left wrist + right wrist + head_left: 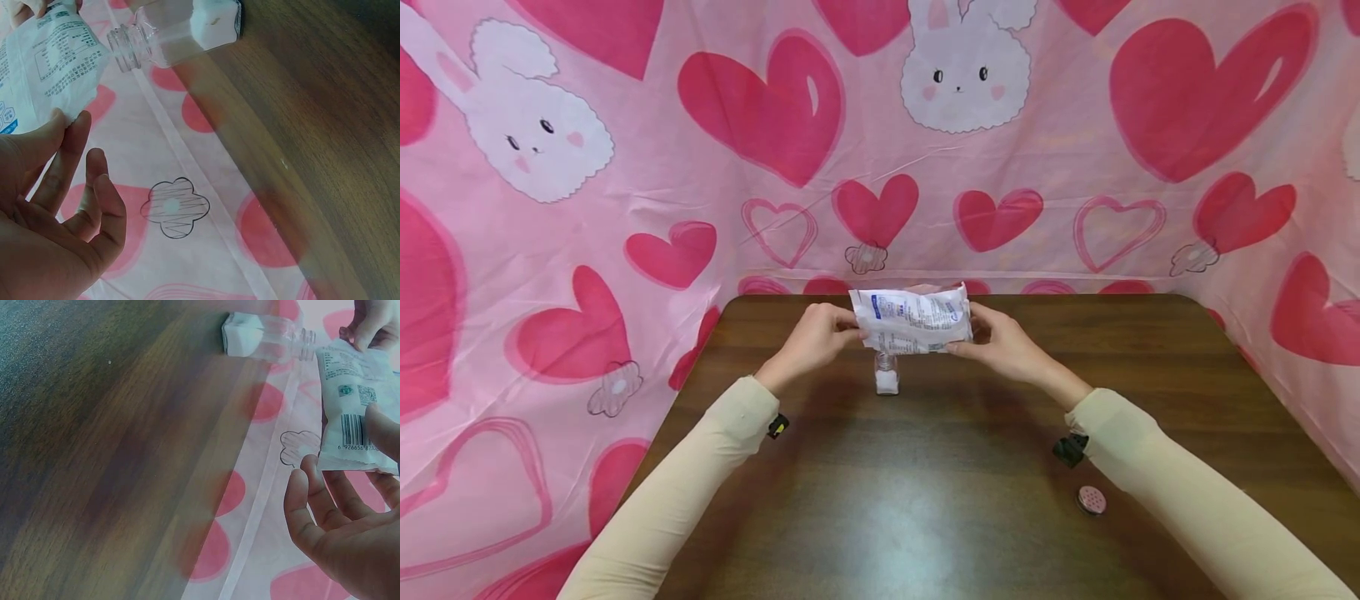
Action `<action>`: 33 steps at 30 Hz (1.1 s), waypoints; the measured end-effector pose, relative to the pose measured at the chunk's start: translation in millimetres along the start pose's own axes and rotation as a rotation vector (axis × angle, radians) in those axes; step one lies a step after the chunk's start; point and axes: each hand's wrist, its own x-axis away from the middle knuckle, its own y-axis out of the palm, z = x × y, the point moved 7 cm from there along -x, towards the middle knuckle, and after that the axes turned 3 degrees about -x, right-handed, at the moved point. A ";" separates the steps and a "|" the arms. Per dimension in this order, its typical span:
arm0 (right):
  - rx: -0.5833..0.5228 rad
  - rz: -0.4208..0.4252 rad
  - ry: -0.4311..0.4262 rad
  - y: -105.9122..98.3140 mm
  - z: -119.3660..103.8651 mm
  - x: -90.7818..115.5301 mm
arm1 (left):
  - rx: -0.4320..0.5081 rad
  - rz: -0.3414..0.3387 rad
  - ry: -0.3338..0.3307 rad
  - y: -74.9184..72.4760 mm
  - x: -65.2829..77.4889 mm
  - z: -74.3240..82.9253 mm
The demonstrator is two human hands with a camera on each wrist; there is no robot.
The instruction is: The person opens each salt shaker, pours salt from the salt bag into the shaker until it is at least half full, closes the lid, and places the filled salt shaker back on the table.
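Observation:
Both hands hold a white printed plastic packet (913, 320) above a small clear glass jar (887, 377). My left hand (822, 335) pinches one end of the packet between thumb and fingertips, the other fingers loosely bent. At the opposite end my right hand (1003, 342) grips it, thumb on the printed face near the barcode (354, 430). The jar stands upright with its threaded neck (125, 49) uncovered, right under the packet's lower edge. White powder (244, 336) fills the jar's lower part. The packet's contents are hidden by its wrapping.
A round pink lid with dots (1091, 500) lies on the dark wooden table (880, 483), near the right forearm. Behind the table hangs a pink cloth (865, 158) with hearts and rabbits, which also runs along both sides.

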 end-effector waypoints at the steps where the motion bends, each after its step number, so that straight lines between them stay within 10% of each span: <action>1: 0.001 0.000 0.001 0.1 0.1 -0.2 | -0.002 0.002 0.003 -0.4 0.0 0.4; 33: -0.005 -0.002 0.006 0.1 1.1 -1.3 | -0.003 -0.002 0.008 -1.0 -0.9 -0.2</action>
